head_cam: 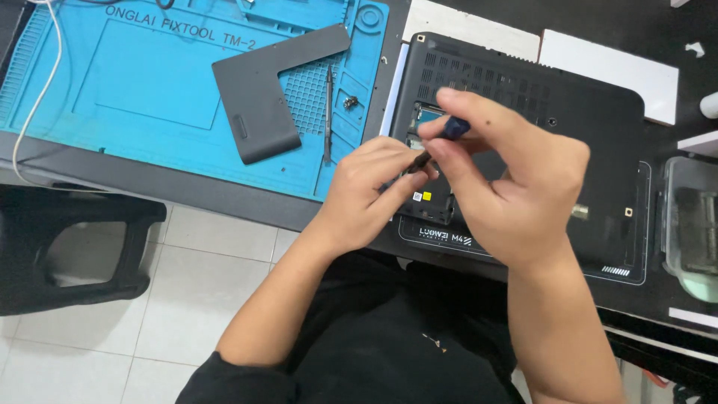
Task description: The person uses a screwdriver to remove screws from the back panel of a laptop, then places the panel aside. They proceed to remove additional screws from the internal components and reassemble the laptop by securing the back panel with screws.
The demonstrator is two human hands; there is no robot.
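Head view: our right hand (pixel 516 187) pinches the blue-handled screwdriver (pixel 441 138) upright over the upturned black laptop (pixel 591 120) at the desk's near edge; our left hand (pixel 366 191) closes on its shaft. We should keep it vertical and press steadily.

On my far left I see a blue repair mat (pixel 149 90) carrying a dark L-shaped cover panel (pixel 262 90), a slim tool (pixel 328 112) and small screws (pixel 349 102); white blocks (pixel 609 71) lie far right.
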